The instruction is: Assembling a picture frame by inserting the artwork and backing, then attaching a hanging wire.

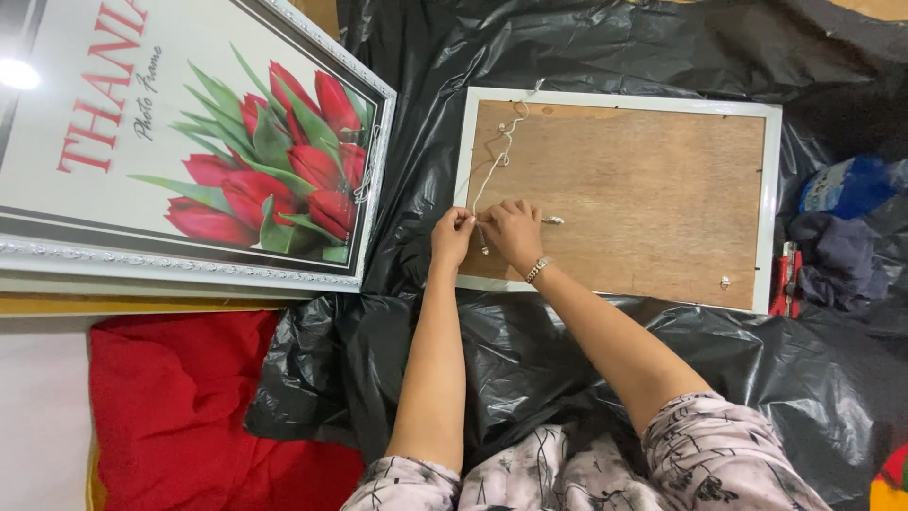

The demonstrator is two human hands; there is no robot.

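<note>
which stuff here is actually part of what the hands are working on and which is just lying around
In use: white string; face-down frame; left hand; right hand.

Lying about: tulip picture frame; red cloth; red tool; blue bag; black plastic sheet.

floor: black plastic sheet (567,360) — crinkled | red cloth (189,407) — left

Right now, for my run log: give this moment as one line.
left hand: pinching white string | right hand: on string | picture frame: face down | black plastic sheet: underneath
</note>
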